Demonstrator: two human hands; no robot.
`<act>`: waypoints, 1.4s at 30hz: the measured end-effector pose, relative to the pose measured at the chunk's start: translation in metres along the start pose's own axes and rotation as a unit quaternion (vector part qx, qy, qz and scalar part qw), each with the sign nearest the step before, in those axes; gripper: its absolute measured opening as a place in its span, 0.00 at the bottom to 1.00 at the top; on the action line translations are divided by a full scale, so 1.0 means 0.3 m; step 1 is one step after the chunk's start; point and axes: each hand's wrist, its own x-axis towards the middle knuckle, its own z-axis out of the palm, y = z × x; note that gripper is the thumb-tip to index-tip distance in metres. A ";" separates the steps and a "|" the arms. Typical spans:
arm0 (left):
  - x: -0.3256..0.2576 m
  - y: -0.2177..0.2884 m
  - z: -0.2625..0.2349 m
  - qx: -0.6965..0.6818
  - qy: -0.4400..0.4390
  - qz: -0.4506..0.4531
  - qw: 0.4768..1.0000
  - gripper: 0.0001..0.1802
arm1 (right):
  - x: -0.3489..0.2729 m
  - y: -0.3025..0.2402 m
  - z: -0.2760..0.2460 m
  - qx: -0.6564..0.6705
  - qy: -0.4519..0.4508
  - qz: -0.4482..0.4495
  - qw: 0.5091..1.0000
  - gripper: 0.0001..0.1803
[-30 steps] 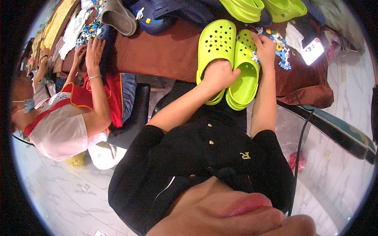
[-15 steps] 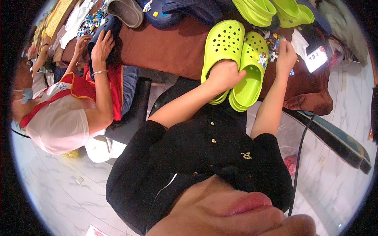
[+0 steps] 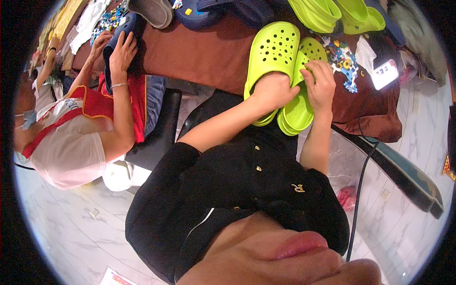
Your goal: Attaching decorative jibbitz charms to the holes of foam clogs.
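- We see the left hand [image 3: 273, 90] closed over the heel end of a lime-green clog [image 3: 271, 52], which lies sole down on the brown-clothed surface [image 3: 199, 52] with its toe pointing away from the person.
- The right hand [image 3: 319, 85] rests on a second lime-green clog [image 3: 304, 102] lying just beside the first, the two touching along their sides; its fingers [image 3: 311, 71] curl and pinch at the clog's upper (what they pinch, if anything, is too small for us to tell).
- Both clogs overhang the near edge of the surface, their heels above the person's lap.
- Just right of the second clog lies a scatter of small coloured shoe charms [image 3: 343, 59], and past them a lit phone [image 3: 384, 73] near the right-hand edge, where the cloth drapes down.
- At the far side we make out more lime-green clogs [image 3: 327, 12], stacked, and dark blue clogs [image 3: 213, 7] with a grey one [image 3: 149, 9] to the left.
- Open cloth lies left of the held clog, between it and a co-worker's hand [image 3: 121, 50], which presses a dark blue clog [image 3: 114, 42] at the far left of the surface.
- A black cable [image 3: 358, 190] hangs off the right edge down toward the pale marble floor [image 3: 71, 232].
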 end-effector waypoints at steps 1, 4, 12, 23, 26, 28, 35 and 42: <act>-0.001 -0.007 0.010 -0.001 0.015 0.005 1.000 0.26 | 0.002 -0.001 0.002 0.012 0.006 0.002 1.000 0.16; 0.001 -0.003 0.012 -0.001 0.028 0.008 1.000 0.28 | 0.016 0.005 0.000 0.063 -0.006 0.049 0.997 0.17; 0.005 -0.002 0.005 0.014 0.015 0.005 1.000 0.24 | 0.096 0.057 0.003 0.121 -0.118 -0.014 0.985 0.23; 0.002 -0.021 0.028 0.013 0.036 0.022 0.999 0.23 | 0.080 0.034 0.059 0.066 -0.045 -0.037 0.996 0.20; -0.007 -0.008 0.031 0.002 0.074 0.037 0.997 0.24 | 0.081 0.017 0.036 0.039 -0.034 -0.045 0.998 0.18; 0.001 -0.017 0.033 -0.004 0.079 0.037 0.996 0.24 | 0.087 0.023 0.048 0.038 -0.029 -0.048 0.998 0.17; 0.009 -0.005 0.016 0.001 0.046 0.025 0.999 0.22 | 0.080 0.035 0.066 0.029 0.008 -0.047 0.998 0.15; -0.006 -0.011 0.025 -0.029 0.057 0.009 0.998 0.25 | 0.062 0.020 0.086 -0.017 0.098 -0.076 0.992 0.15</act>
